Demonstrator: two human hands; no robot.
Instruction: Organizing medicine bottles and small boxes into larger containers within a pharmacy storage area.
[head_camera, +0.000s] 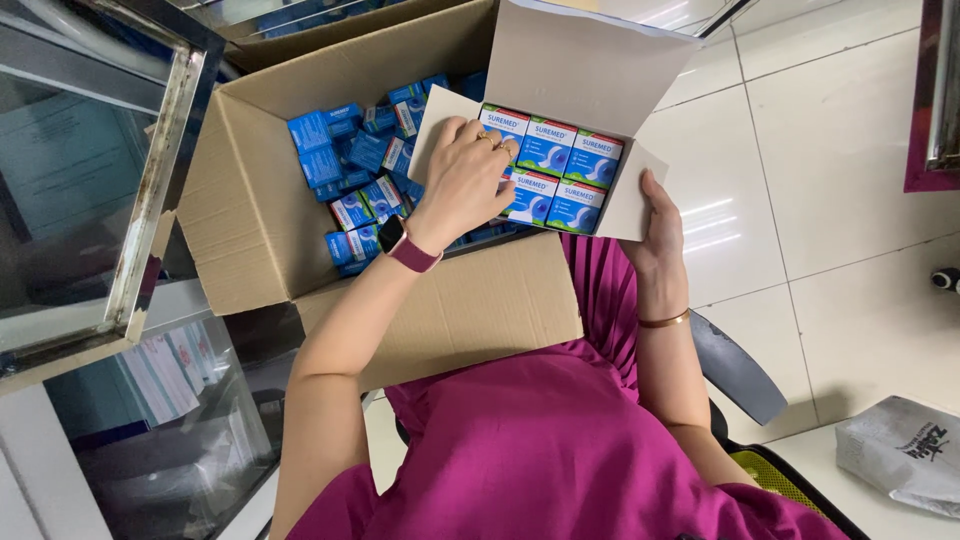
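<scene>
White carton (560, 60) in hands, L (465, 180) inside, R (662, 235) at edge

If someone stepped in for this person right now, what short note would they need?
Left hand: resting on the small blue-and-white boxes packed in the white carton, fingers on the near-left ones.
Right hand: gripping the white carton's right side, holding it over the large cardboard box.
Done: two rows of small boxes show in the carton, and no gap is visible.
Left: many loose blue boxes lie in the large cardboard box; the white carton's lid is open.
</scene>
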